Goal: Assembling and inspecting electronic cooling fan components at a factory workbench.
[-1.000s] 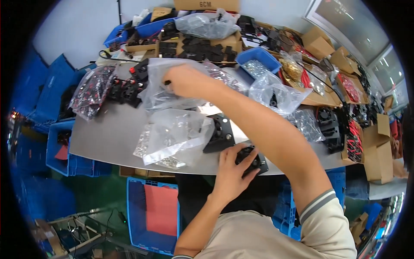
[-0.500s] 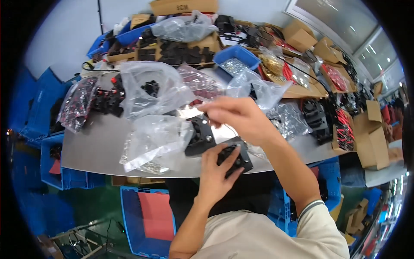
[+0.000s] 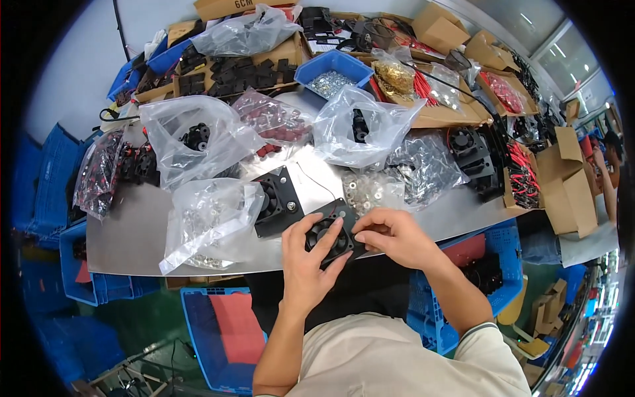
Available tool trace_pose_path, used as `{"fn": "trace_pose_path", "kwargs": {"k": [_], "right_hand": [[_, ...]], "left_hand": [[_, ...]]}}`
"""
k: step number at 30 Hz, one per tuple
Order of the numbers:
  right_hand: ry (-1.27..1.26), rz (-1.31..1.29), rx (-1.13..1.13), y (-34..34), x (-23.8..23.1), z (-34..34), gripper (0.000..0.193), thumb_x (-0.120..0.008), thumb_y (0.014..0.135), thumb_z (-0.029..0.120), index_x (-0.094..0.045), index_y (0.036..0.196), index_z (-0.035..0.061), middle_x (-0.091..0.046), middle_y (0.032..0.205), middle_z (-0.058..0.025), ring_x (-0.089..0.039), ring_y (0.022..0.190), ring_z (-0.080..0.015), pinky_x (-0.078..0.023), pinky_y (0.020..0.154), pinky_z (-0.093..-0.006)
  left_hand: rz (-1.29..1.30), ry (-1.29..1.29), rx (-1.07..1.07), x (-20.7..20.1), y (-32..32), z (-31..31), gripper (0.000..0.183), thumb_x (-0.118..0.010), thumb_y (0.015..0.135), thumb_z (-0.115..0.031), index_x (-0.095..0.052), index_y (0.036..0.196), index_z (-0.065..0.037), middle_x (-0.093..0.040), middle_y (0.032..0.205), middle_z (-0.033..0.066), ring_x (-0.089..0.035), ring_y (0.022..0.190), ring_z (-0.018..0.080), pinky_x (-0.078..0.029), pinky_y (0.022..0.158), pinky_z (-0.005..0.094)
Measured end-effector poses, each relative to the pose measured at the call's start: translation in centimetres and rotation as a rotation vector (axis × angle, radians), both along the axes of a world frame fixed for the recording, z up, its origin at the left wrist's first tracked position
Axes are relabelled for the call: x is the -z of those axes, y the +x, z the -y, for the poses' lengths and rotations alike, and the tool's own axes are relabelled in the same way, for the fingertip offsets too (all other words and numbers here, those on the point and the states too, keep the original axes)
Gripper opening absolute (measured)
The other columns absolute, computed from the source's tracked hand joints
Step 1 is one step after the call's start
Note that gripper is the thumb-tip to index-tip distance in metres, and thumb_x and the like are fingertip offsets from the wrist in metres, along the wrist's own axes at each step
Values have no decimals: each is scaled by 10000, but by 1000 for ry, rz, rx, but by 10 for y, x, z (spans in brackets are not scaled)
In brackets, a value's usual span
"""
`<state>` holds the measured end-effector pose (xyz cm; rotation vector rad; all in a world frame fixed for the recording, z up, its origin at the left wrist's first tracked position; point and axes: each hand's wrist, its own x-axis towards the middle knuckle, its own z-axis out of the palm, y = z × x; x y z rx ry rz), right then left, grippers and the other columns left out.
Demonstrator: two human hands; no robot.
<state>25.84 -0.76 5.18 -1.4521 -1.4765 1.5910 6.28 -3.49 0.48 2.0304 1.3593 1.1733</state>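
Close by left hand [image 3: 305,261]: second fan unit [image 3: 282,210], clear bag [image 3: 215,215]; blue bin [image 3: 337,60] beyond.

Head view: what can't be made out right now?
All in the head view:
Right hand: whether it pinches anything is too small to tell, with its curled fingers in the way.
Fan: part of its face is covered by the left hand; the underside is hidden.
Front left bag: contents blurred by cloudy plastic.
Carton at the back: cut off by the upper edge.
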Motion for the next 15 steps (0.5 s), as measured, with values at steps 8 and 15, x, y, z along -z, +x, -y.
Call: {"fn": "trace_pose_path", "kwargs": {"k": [8,15], "right_hand": [[270,181,-41,7,-10,3,151,-656,894,72,-659,1018,-16,-637,845,-13,-578,737,-76,-471,647,-220],[592,509,210,47,-35,-7,177,-599,850,-16,-676,1005,19,-639,826,-77,-591,721,-149,-458,627,-266]], "left_hand": [[23,-16,3,0,2,-1,614,-831,639,-110,-666,1228,-157,-522,1266,134,-480,1124,325,-411,953,410],[12,-26,-15,0,0,1,610,-833,626,-92,-670,1213,-132,-510,1279,137,-479,1121,330,-420,948,402]]}}
